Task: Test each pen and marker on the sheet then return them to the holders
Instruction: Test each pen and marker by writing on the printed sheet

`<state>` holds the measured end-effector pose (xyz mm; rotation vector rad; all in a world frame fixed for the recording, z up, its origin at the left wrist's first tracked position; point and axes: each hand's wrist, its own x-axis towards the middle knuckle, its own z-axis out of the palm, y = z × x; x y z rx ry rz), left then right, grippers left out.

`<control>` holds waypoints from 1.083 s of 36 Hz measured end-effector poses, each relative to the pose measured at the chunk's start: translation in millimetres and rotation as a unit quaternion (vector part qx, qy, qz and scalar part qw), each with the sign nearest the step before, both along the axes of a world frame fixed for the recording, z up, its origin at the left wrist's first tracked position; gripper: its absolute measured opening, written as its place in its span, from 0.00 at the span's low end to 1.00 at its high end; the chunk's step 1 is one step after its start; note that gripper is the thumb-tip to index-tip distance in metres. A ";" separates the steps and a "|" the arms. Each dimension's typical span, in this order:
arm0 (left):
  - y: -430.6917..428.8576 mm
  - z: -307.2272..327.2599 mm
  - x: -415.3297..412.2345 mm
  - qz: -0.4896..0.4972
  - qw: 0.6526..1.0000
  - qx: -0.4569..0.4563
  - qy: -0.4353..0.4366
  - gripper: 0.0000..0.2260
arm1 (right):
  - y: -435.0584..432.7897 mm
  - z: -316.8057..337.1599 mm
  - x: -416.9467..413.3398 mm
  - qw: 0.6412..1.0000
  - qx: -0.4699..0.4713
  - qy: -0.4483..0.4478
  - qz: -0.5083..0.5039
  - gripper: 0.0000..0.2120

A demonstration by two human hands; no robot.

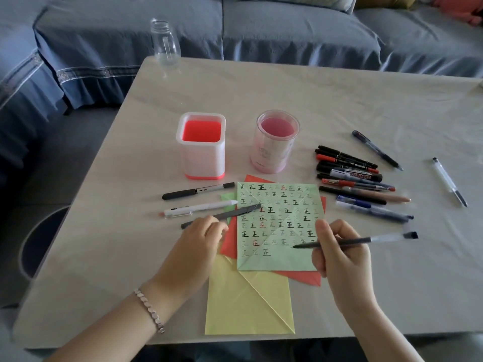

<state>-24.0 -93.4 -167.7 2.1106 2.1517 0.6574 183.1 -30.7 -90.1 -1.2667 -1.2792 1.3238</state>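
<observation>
A green sheet (277,231) covered in rows of written marks lies on the table. My right hand (339,253) grips a thin black pen (366,241), its tip touching the sheet's lower right area. My left hand (201,244) holds a grey pen (224,215) at the sheet's left edge, its fingers curled round the barrel. Two holders stand behind the sheet: a square white one with a red inside (201,146) and a round pink one (274,142). Both look empty.
A black marker (197,191) and a white pen (201,208) lie left of the sheet. Several pens and markers (358,178) are piled at the right, two more pens (376,149) (449,181) farther right. Red (300,276) and yellow (248,304) papers lie underneath. A clear bottle (165,44) stands far left.
</observation>
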 end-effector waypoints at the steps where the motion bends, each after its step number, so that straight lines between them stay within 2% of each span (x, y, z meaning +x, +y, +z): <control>1: 0.9 -4.0 -2.8 0.000 1.000 0.023 0.019 0.18 | -1.2 -2.1 0.9 1.000 -0.002 -0.006 0.001 0.16; 3: 1.6 -4.5 -4.0 0.018 0.998 0.050 0.038 0.12 | -2.5 -6.0 2.5 1.000 0.003 -0.019 0.001 0.15; 6: -0.3 4.1 7.5 0.036 0.998 0.050 0.016 0.14 | -1.8 -10.6 4.6 1.000 0.012 -0.026 -0.003 0.09; 9: -5.4 12.4 26.3 -0.048 0.998 0.044 -0.021 0.13 | 0.4 -16.0 4.9 1.000 0.006 -0.012 -0.003 0.07; 12: -12.0 9.2 40.3 -0.147 0.989 0.000 -0.006 0.13 | 2.3 -22.8 1.7 1.000 0.005 -0.001 0.009 0.10; 14: -13.9 1.9 43.6 -0.172 0.984 -0.040 0.010 0.15 | 3.6 -28.1 -1.2 1.000 0.000 -0.011 0.016 0.09; 18: -12.2 -5.7 43.1 -0.174 0.981 -0.080 0.039 0.16 | 4.7 -33.2 -5.9 0.999 -0.007 -0.029 0.012 0.08; 23: -11.5 -4.9 43.9 -0.167 0.980 -0.094 0.048 0.17 | 4.6 -40.0 -13.5 0.997 0.009 -0.055 -0.045 0.13; 30: -10.3 -5.0 43.5 -0.160 0.981 -0.107 0.015 0.17 | 1.2 -63.3 -27.7 0.984 0.072 -0.133 -0.096 0.19; 39: -10.5 -3.8 43.2 -0.160 0.981 -0.111 0.015 0.19 | -3.2 -68.3 -29.9 0.977 0.112 -0.154 -0.095 0.18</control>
